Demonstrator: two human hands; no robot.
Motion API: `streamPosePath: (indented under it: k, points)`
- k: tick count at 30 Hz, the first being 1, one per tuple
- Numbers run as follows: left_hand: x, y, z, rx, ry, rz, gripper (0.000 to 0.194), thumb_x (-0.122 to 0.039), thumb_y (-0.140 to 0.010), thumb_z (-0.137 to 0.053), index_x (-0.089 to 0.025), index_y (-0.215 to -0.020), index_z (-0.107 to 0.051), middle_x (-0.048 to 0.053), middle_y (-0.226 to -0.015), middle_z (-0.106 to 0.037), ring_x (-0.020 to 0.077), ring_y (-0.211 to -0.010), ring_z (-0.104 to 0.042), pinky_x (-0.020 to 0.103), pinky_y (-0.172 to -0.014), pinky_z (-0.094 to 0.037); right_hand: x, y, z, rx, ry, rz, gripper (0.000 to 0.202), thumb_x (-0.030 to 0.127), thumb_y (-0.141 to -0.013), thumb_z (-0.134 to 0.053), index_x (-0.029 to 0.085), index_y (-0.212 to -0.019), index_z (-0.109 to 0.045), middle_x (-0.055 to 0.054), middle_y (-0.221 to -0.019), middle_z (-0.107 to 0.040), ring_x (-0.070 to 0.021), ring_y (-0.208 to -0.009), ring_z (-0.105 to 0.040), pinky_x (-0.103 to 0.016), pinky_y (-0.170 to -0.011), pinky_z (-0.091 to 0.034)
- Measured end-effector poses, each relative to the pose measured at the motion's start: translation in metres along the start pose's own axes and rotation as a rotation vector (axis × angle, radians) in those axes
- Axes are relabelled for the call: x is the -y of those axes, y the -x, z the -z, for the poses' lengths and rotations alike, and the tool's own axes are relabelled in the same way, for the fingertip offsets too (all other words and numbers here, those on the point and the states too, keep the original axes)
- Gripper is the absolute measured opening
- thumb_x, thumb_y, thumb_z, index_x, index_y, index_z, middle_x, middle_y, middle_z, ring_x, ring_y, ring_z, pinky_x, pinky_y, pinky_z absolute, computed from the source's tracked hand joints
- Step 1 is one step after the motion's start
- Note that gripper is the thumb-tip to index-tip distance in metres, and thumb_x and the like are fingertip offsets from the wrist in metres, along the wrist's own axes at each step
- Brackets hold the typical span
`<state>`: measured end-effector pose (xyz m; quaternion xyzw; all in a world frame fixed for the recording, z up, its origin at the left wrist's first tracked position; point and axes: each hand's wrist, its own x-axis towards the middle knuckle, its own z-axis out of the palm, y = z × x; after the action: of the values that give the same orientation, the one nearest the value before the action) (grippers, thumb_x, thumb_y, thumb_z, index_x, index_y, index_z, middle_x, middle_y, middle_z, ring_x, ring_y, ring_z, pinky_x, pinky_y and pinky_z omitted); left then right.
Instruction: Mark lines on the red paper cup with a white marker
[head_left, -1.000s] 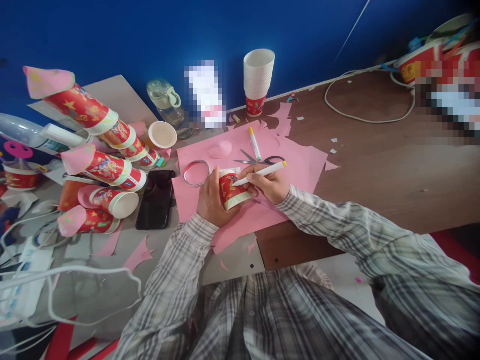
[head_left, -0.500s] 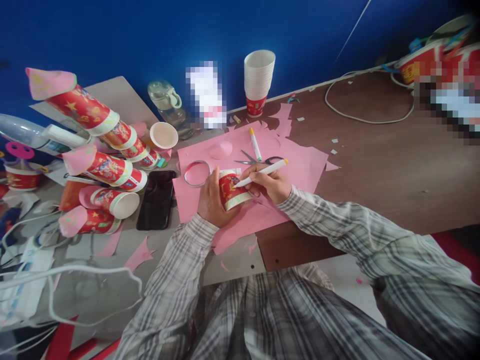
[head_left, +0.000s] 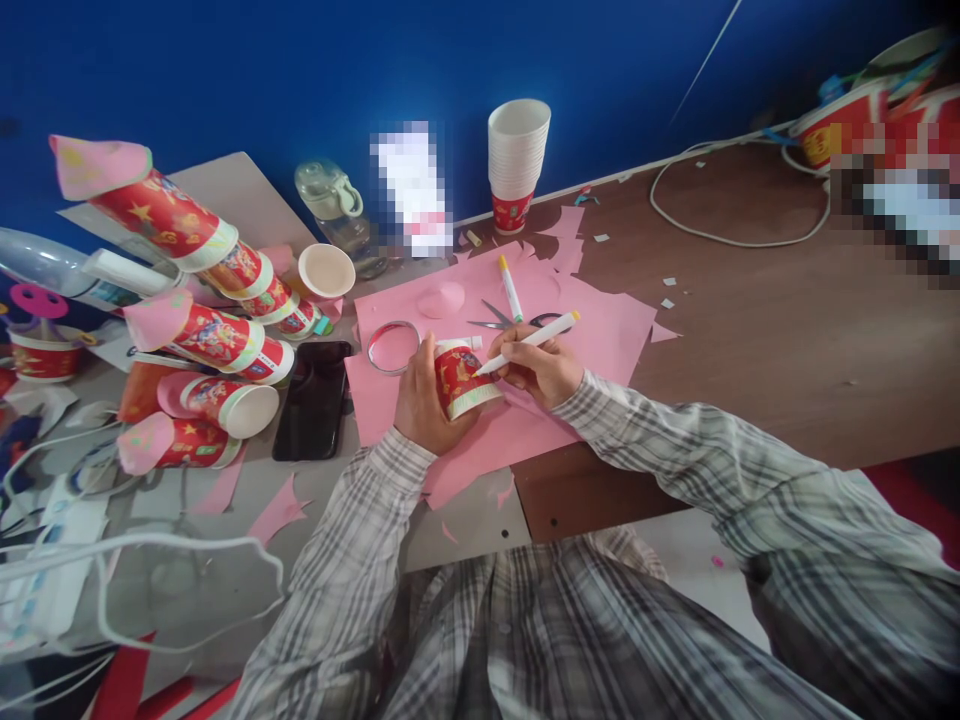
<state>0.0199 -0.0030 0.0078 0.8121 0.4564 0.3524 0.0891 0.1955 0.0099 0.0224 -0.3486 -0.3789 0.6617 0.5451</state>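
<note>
My left hand [head_left: 429, 408] is wrapped round a red patterned paper cup [head_left: 459, 378], which lies tilted over the pink paper [head_left: 405, 445]. In my right hand [head_left: 541, 368] is a white marker pen [head_left: 527, 342] with a yellow end, its tip at the cup's printed side. Just beyond the hands lie scissors [head_left: 495, 316], partly hidden by the right hand, and a second marker [head_left: 510, 288] with a yellow cap. A roll of clear tape [head_left: 394, 347] sits left of the cup. Behind it is a pink paper cone [head_left: 441, 299].
Rockets of stacked red cups [head_left: 169, 222] with pink cones lean at the left, near a black phone [head_left: 312, 400]. A stack of paper cups [head_left: 517, 165] stands by the blue wall, right of a water bottle [head_left: 334, 205]. White cables [head_left: 187, 540] cross the lower left.
The marker in my right hand has shifted slightly right, its tip now a little further along the cup. My left hand keeps its hold on the cup.
</note>
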Motion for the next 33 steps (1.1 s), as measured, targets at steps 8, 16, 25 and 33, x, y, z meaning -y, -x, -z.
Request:
streamPosePath:
  k: [8, 16, 25, 33]
  points:
    - [0.0008, 0.0005, 0.0003, 0.005, -0.019, -0.014, 0.092, -0.061, -0.073, -0.053, -0.012, -0.135, -0.007, 0.022, -0.123, -0.043, 0.0316, -0.114, -0.047, 0.051, -0.094, -0.046, 0.0049, 0.0037, -0.0011, 0.096, 0.021, -0.043, 0.012, 0.022, -0.063, -0.055, 0.010, -0.061, -0.059, -0.001, -0.043, -0.052, -0.0069, -0.033, -0.034, -0.019, -0.033, -0.021]
    - [0.0003, 0.0000, -0.0004, 0.002, -0.019, -0.002, 0.092, -0.062, -0.072, -0.052, -0.011, -0.135, -0.008, 0.021, -0.121, -0.045, 0.0313, -0.113, -0.048, 0.051, -0.094, -0.045, 0.0040, 0.0027, 0.0009, 0.120, 0.039, -0.043, 0.015, 0.023, -0.065, -0.056, 0.009, -0.064, -0.061, -0.001, -0.043, -0.053, -0.0062, -0.031, -0.033, -0.019, -0.031, -0.020]
    - [0.0016, 0.0011, -0.0011, 0.012, 0.013, 0.014, 0.093, -0.061, -0.071, -0.054, -0.013, -0.135, -0.007, 0.021, -0.123, -0.044, 0.0307, -0.114, -0.047, 0.051, -0.093, -0.046, 0.0009, -0.0003, 0.0020, 0.058, 0.000, -0.038, 0.014, 0.022, -0.065, -0.056, 0.009, -0.064, -0.061, -0.001, -0.043, -0.053, -0.0068, -0.032, -0.035, -0.019, -0.031, -0.020]
    - [0.0026, 0.0013, -0.0014, 0.026, 0.017, 0.016, 0.093, -0.058, -0.071, -0.056, -0.013, -0.135, -0.006, 0.020, -0.123, -0.045, 0.0311, -0.116, -0.046, 0.052, -0.095, -0.045, 0.0030, 0.0001, 0.0023, 0.121, 0.012, -0.061, 0.013, 0.021, -0.064, -0.056, 0.009, -0.062, -0.061, -0.001, -0.042, -0.053, -0.0068, -0.031, -0.033, -0.019, -0.031, -0.019]
